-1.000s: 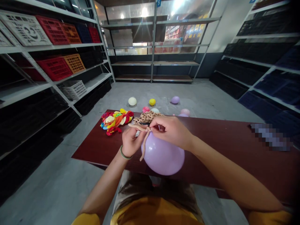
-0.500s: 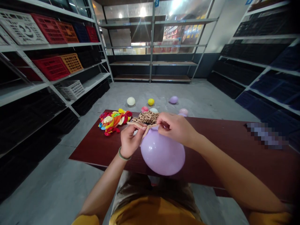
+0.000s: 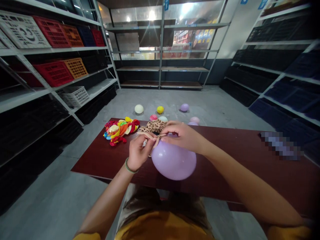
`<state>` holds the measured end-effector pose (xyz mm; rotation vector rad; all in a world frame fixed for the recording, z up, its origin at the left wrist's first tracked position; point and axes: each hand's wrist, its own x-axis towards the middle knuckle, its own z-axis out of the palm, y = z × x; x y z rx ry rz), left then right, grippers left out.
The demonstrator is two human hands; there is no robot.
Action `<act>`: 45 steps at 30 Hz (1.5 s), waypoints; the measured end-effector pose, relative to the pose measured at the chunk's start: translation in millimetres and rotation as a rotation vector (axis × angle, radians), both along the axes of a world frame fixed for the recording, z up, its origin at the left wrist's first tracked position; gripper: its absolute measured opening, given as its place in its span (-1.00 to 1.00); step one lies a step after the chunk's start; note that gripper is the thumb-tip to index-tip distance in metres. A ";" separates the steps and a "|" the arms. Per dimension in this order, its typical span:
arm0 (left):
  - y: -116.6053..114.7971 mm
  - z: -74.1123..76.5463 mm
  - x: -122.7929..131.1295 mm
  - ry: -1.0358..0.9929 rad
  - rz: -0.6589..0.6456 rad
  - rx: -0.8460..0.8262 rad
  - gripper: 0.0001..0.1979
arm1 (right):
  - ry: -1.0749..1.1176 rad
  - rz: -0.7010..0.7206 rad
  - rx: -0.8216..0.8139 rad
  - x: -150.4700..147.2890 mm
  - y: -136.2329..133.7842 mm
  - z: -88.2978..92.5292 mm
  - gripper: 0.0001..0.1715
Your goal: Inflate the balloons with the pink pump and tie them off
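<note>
An inflated purple balloon [image 3: 173,161] hangs below my hands at the near side of the dark red table [image 3: 95,163]. A beige cord [image 3: 147,134] runs across the balloon's neck, which my fingers partly hide. My left hand [image 3: 140,150] pinches the cord left of the neck, its loose end sticking out to the left. My right hand [image 3: 183,136] is closed over the top of the balloon, with thumb and fingertips on the cord close to the neck. Just behind my hands lies a heap of the same beige cord [image 3: 153,126].
Uninflated balloons [image 3: 120,130] in many colours lie piled on the table's left. A blurred-out flat item [image 3: 280,145] is at the right. Inflated balloons, including a white one [image 3: 139,109] and a yellow one [image 3: 160,109], rest on the floor beyond. Crates [image 3: 53,73] fill shelves at the left.
My right hand has shifted left, nearer my left hand, its fingers now lower over the balloon's neck. The balloon has risen slightly. My left hand keeps its pinch on the cord.
</note>
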<state>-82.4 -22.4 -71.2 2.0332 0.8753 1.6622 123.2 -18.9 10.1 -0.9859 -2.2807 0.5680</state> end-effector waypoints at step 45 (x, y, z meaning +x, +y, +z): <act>0.3 -1.5 13.1 -0.120 -0.084 -0.267 -0.77 | 0.150 -0.189 0.026 1.0 -6.0 -0.1 -0.91</act>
